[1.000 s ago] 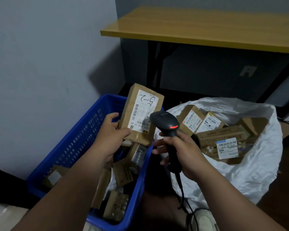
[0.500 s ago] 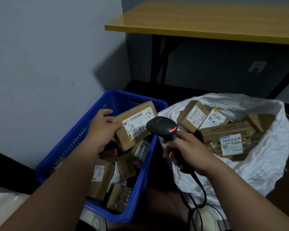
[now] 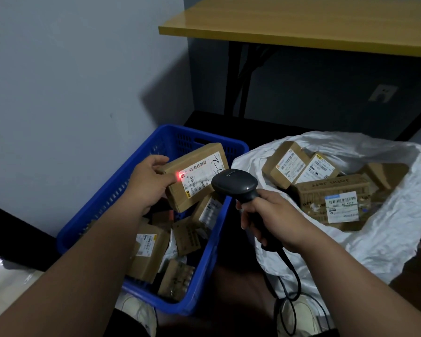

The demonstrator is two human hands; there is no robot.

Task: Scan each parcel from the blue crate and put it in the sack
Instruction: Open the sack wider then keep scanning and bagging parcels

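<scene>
Cardboard parcel (image 3: 195, 176) is gripped by the left hand (image 3: 149, 182) above the blue crate (image 3: 107, 205). Right hand (image 3: 275, 218) clasps the scanner (image 3: 236, 184), its red dot on the label, beside the white sack (image 3: 387, 239).

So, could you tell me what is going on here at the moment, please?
A person is scanning parcels. The left hand grips a cardboard parcel above the blue crate, label up. The right hand grips a black handheld scanner aimed at it, and a red light spot shows on the label. More parcels lie in the crate, and several already sit in the white sack to the right.
</scene>
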